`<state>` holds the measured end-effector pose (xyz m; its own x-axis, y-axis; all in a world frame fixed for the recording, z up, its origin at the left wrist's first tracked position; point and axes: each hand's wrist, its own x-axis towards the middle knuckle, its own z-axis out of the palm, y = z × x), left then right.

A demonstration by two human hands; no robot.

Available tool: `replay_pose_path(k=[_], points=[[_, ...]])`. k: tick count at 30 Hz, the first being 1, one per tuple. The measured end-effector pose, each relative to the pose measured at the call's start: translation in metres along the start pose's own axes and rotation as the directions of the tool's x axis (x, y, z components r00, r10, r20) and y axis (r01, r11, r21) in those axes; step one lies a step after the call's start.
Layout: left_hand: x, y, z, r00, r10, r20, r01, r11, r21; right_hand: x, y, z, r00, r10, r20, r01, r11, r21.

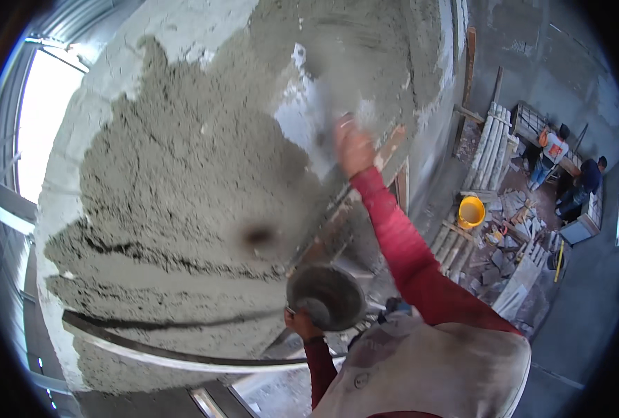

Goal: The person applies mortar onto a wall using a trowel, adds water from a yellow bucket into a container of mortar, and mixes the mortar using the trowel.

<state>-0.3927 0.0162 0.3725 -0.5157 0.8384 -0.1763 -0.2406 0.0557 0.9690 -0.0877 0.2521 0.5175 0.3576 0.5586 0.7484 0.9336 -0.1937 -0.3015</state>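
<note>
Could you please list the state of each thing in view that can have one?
Dark grey round bucket: held, open-topped, contents unclear.
Bare left hand: gripping this dark bucket.
Bare right hand: raised, blurred, grip unclear.
Pale wall: partly covered with rough grey plaster.
Yellow round bucket: open-topped.
Broken grey pieces: lying scattered.

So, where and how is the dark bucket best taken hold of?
The dark bucket probably suits a pinch on its lower-left rim, coming from the lower left, where the left hand is: its round, open mouth faces the camera, leaving that edge exposed.
</note>
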Motion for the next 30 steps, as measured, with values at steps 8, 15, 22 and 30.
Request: replay_pose_path(k=[8, 15, 22, 30], points=[[0.021, -0.013, 0.004, 0.990, 0.140, 0.002, -0.140, 0.990, -0.001, -0.259, 0.015, -0.101, 0.390, -0.553, 0.737, -0.478, 0.563, 0.675], [0.009, -0.001, 0.064, 0.738, 0.009, 0.674, -0.282, 0.912, 0.297, -0.302, 0.030, -0.079, 0.142, -0.320, 0.937, -0.323, 0.880, 0.349], [0.029, 0.013, 0.128, 0.563, 0.180, 0.806, -0.447, 0.887, 0.115, -0.274, 0.104, -0.044, 0.588, -0.593, 0.550, 0.289, 0.789, 0.542], [0.003, 0.041, 0.164, 0.570, 0.194, 0.799, -0.245, 0.968, -0.060, -0.188, 0.077, -0.116, -0.029, -0.058, 0.998, -0.776, 0.630, 0.014]])
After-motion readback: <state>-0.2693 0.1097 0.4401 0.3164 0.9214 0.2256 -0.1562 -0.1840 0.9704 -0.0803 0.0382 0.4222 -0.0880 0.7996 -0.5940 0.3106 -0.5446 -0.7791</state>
